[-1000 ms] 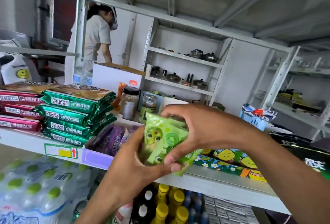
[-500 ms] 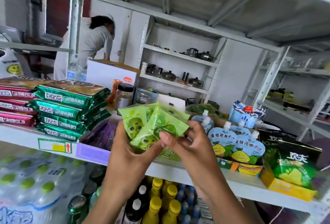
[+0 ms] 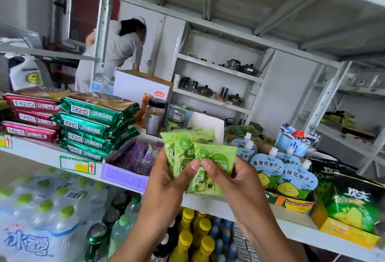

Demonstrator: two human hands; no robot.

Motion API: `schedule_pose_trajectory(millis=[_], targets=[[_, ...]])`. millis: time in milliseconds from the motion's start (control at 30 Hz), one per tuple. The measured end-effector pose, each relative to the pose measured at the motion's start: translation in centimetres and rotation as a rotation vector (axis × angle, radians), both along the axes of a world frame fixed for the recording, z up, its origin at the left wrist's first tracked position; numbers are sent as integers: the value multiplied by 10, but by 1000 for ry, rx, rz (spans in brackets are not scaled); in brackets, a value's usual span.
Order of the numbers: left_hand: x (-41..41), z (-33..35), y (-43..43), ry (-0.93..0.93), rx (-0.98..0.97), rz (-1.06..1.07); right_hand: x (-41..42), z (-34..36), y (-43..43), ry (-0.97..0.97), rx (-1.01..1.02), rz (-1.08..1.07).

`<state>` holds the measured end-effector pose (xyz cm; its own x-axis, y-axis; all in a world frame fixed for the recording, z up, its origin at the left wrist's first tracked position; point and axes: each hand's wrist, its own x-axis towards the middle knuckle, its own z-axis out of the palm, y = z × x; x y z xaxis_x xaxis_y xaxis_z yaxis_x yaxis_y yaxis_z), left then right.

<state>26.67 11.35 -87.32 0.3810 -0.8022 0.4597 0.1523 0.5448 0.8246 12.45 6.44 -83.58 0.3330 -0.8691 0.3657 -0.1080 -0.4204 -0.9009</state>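
after my right hand [image 3: 235, 182] left the top of the green pouches [image 3: 187, 147], it pinched the front pouch [image 3: 216, 157] while my left hand [image 3: 164, 182] gripped the rest; separating seemed underway.

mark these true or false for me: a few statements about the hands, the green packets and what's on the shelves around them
1. The left hand and the right hand both hold the light green packets. True.
2. The light green packets lie flat on the shelf. False: they are held up in front of it, fanned between the thumbs and fingers.
3. The blue spouted pouches stand to the right of the packets. True.
4. The yellow-capped bottles stand on a level above the hands. False: they are on the level below.
5. The stack of dark green packs sits left of the purple box. True.
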Motion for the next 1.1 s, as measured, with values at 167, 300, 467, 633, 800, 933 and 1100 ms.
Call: schedule_pose_trajectory(millis=[167,300,467,633,800,933,1100], targets=[[-1,2,2,-12,37,-3,-2,4,3,43,-19,37],[1,-1,3,-73,115,-26,-5,10,1,42,-27,47],[8,1,2,-162,79,-98,-7,17,0,75,8,119],[21,0,0,-182,44,-182,-15,18,-5,126,-85,137],[30,6,2,-88,8,-117,-22,15,-5,209,-385,39],[36,2,-1,19,3,-40,-27,13,-2,212,-693,31],[39,4,4,-102,-124,126,-29,23,6,113,-646,-18]])
